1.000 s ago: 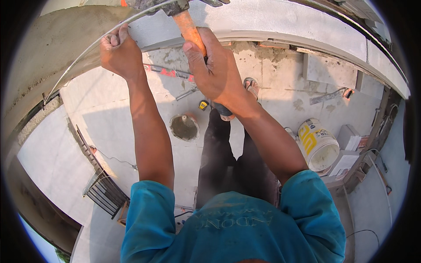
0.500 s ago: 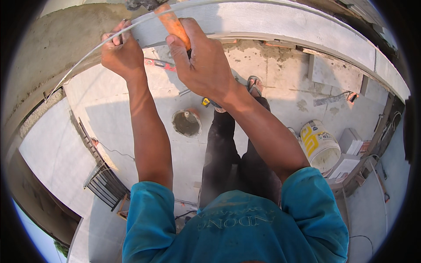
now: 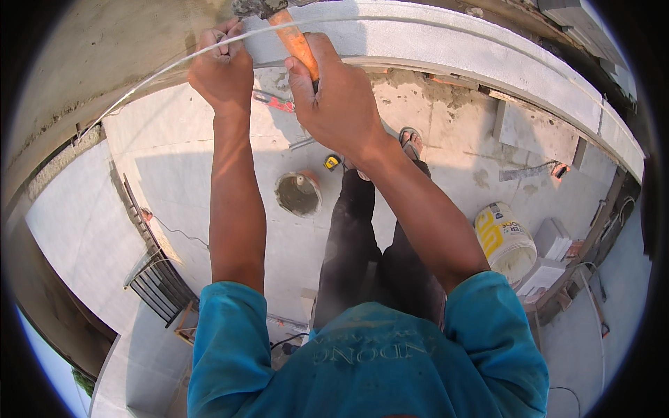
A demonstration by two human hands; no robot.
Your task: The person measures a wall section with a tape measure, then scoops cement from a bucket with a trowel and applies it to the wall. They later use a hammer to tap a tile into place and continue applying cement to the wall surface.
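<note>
My right hand [image 3: 341, 101] is wrapped around the orange handle of a tool [image 3: 296, 45]. The tool's dark grey, lumpy head is partly cut off at the top of the view, so its kind is unclear. My left hand [image 3: 221, 73] is closed, its fingers pinched together close to the left end of a pale grey block course [image 3: 418, 35]. Whatever those fingers hold, if anything, cannot be made out. A taut white string [image 3: 167, 70] crosses in front of the left fingers and the tool handle, then runs along the blocks.
Below, on the floor, are a round mortar-smeared pot [image 3: 298, 194], a yellow tape measure [image 3: 332, 162], a red level [image 3: 275, 102] and a white-and-yellow bucket [image 3: 505, 240]. Grey blocks [image 3: 547, 247] stand beside the bucket. A plastered wall [image 3: 104, 63] rises at the left.
The view has shifted a little. Both hands and the tool now appear slightly farther right, and more of the tool's head shows. Both hands remain closed.
</note>
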